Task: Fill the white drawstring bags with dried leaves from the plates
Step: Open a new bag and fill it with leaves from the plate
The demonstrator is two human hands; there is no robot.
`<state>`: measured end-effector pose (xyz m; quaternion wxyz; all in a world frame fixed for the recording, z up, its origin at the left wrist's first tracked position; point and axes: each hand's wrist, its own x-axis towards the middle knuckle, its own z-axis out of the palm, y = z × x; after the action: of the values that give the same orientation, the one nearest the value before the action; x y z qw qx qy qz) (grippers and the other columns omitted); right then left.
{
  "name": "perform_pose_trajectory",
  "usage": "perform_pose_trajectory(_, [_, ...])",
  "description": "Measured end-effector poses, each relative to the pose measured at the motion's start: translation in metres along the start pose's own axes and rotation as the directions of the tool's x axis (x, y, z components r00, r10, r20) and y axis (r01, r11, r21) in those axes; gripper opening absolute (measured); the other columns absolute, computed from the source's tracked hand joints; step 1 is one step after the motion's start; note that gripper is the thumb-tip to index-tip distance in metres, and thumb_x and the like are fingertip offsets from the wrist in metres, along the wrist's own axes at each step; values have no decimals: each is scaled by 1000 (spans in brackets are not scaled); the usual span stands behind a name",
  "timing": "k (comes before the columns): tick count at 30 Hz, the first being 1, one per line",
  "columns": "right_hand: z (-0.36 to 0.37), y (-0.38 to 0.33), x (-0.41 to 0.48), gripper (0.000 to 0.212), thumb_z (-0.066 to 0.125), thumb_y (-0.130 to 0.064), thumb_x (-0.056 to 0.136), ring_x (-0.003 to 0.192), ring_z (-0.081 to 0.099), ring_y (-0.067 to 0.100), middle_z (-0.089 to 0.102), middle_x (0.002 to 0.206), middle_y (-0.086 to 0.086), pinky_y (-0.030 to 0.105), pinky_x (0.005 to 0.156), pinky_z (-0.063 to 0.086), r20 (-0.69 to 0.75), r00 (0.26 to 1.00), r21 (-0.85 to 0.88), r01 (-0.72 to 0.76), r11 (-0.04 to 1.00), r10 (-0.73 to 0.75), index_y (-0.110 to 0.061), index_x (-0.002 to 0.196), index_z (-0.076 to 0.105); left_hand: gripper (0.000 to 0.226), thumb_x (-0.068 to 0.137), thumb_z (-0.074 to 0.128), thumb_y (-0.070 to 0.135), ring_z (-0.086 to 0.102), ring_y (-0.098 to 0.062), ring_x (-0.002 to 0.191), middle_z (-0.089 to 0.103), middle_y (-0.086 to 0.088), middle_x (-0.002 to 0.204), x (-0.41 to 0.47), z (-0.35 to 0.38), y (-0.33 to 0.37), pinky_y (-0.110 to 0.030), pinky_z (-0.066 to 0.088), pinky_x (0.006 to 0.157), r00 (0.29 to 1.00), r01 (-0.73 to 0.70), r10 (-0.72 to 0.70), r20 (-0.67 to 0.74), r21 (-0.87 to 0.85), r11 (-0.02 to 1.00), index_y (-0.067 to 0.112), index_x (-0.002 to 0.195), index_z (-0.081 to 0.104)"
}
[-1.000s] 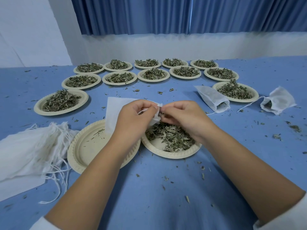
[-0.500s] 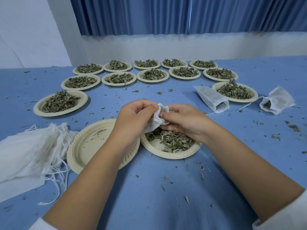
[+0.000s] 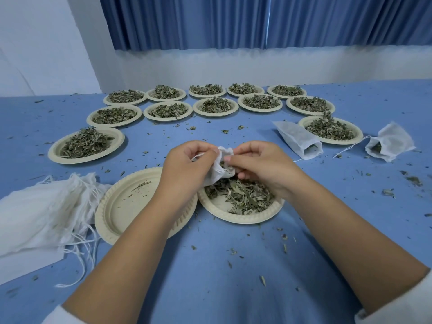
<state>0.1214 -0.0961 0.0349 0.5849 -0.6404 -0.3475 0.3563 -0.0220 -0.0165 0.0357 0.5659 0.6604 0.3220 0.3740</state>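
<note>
Both hands hold one small white drawstring bag by its mouth, above a plate with a thin layer of dried leaves. My left hand pinches the bag's left rim and its string. My right hand pinches the right rim, with fingertips at the opening. The bag's lower part hangs crumpled behind my left hand. Two filled bags lie on the right: one beside a leaf plate, another further right.
A bare plate sits left of the near one. A pile of unfilled bags with loose strings lies at the left edge. Several plates of leaves form an arc across the blue table. Leaf crumbs are scattered about.
The bag went from stretched flat between my hands to bunched and hanging with its mouth pulled apart. Both hands dropped slightly towards the near plate.
</note>
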Motion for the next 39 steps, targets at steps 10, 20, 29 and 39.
perform_pose_trajectory(10, [-3,-8,-4,8,67,0,87,79,73,16,76,84,8,19,60,55,147,986,194,47,980,-76,-8,88,69,20,88,68,18,71,-21,84,72,8,76,2,-2,1,-50,59,82,998,2,-4,-67,-16,1000,27,71,75])
perform_pose_trajectory(20, [-4,-2,-3,6,80,-29,78,63,55,2,72,74,-5,15,50,41,188,976,-187,146,971,-110,-27,83,80,19,88,68,15,72,-20,85,74,5,82,1,-2,2,-37,62,73,1000,-2,1,-18,-23,1000,23,72,74])
perform_pose_trajectory(29, [-1,6,1,39,84,-18,69,63,58,-1,61,93,-7,19,65,49,51,989,-298,146,943,-137,-26,97,59,14,88,67,16,71,-20,80,73,5,77,-2,0,4,-41,59,80,999,-23,23,43,-1,1000,21,78,74])
perform_pose_trajectory(39, [9,10,-4,12,70,-3,79,47,48,-4,57,54,-14,13,50,40,38,970,-387,237,891,-241,-13,79,66,11,89,67,14,66,-3,70,73,7,76,-7,4,4,-15,52,65,981,-83,79,180,16,996,18,82,74])
